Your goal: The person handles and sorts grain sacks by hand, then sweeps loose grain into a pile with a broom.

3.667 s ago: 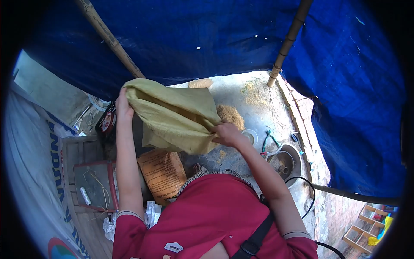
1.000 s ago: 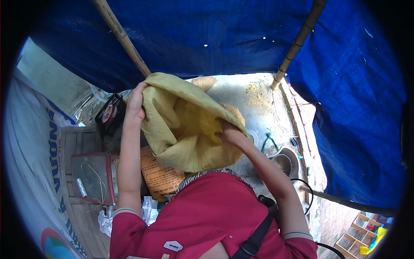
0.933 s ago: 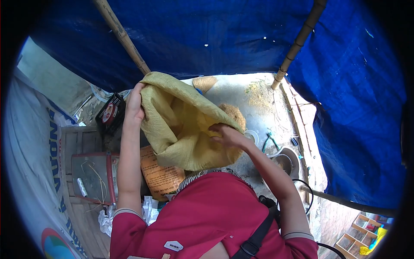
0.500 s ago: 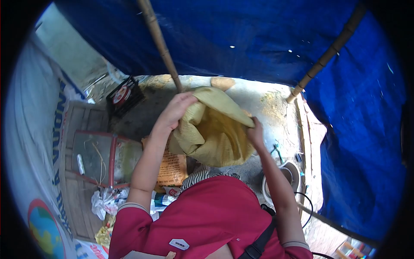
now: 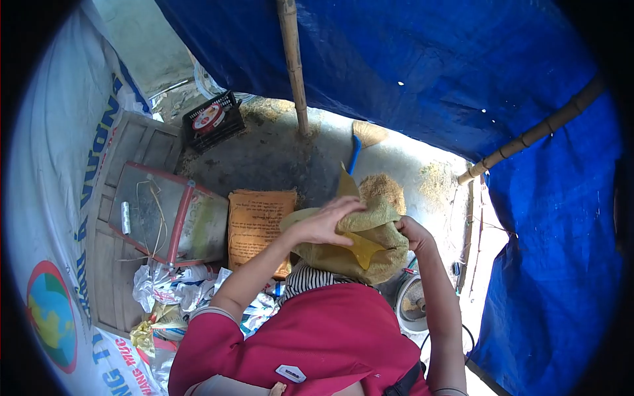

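A yellow-green woven sack (image 5: 386, 261) hangs in front of my body, its mouth crumpled and part of its yellow inside showing. My right hand (image 5: 413, 232) is closed on the sack's rim at the right. Over the left part of the mouth lies my left hand (image 5: 333, 221), its fingers spread and apart, touching or just above the cloth. A pointed flap of the sack stands up beyond my left hand. The sack's lower part and whatever it contains are hidden.
Orange printed sacks (image 5: 259, 228) lie left of the sack. Beyond are a grain pile (image 5: 383, 191), a broom (image 5: 370, 133), a black crate holding a scale (image 5: 210, 121) and bamboo poles (image 5: 294, 66). A bucket (image 5: 413, 303) stands at right, a red-edged box (image 5: 178, 218) at left.
The sack has come lower and closer to my body, and its wide mouth has partly collapsed. My left hand has let go of the rim and moved right and down. The view has shifted.
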### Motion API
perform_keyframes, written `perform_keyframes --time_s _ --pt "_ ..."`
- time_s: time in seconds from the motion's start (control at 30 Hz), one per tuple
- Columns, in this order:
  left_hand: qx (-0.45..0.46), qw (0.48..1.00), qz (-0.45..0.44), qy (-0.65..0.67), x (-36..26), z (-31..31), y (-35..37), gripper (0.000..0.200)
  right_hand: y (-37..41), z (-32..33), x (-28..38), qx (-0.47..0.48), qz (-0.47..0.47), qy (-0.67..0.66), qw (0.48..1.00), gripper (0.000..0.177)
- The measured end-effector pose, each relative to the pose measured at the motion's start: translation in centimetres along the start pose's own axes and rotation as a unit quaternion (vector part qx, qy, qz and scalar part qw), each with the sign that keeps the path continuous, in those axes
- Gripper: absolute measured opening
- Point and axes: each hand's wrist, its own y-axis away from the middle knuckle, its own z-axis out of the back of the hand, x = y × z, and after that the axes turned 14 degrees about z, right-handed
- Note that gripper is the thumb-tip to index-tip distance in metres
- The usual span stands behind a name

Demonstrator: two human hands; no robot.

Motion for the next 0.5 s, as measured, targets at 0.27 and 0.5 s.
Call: perform_keyframes --time_s 0.27,0.5 --pt "0.238 0.765 0.29 0.523 4.1 2.1 -1.6 0.031 -1.6 0.1 2.8 0.004 0.107 0.142 0.984 0.03" --pt "0.255 0.603 0.385 0.651 6.1 1.5 -3.0 0.035 -2.1 -2.7 3.6 -0.179 0.292 0.403 0.849 0.064"
